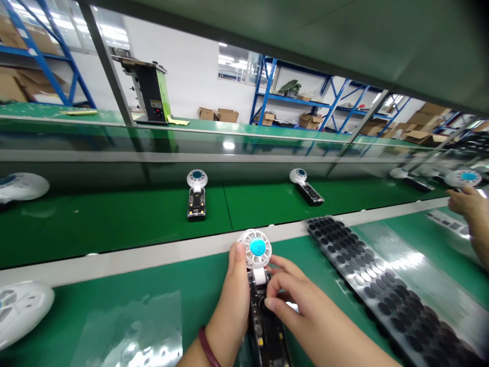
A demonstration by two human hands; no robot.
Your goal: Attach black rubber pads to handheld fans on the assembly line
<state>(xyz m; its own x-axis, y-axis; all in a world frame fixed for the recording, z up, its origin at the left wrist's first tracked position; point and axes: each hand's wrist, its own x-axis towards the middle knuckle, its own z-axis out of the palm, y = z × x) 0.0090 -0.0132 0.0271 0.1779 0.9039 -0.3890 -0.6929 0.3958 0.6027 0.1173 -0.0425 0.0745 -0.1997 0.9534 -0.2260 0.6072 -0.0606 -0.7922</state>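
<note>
My left hand grips a small hand-held fan by its side, thumb up beside the white round head with a blue centre. The fan's open black body, with its circuit board showing, lies on the green bench pointing toward me. My right hand rests on that body, fingertips pinched on a small dark round piece just below the white neck. Both hands are closed around the fan.
A sheet of black round pads lies at my right. A clear plastic sheet lies at the left. Two more fans ride the green conveyor. Another person's hand works at the far right. White fan shells sit left.
</note>
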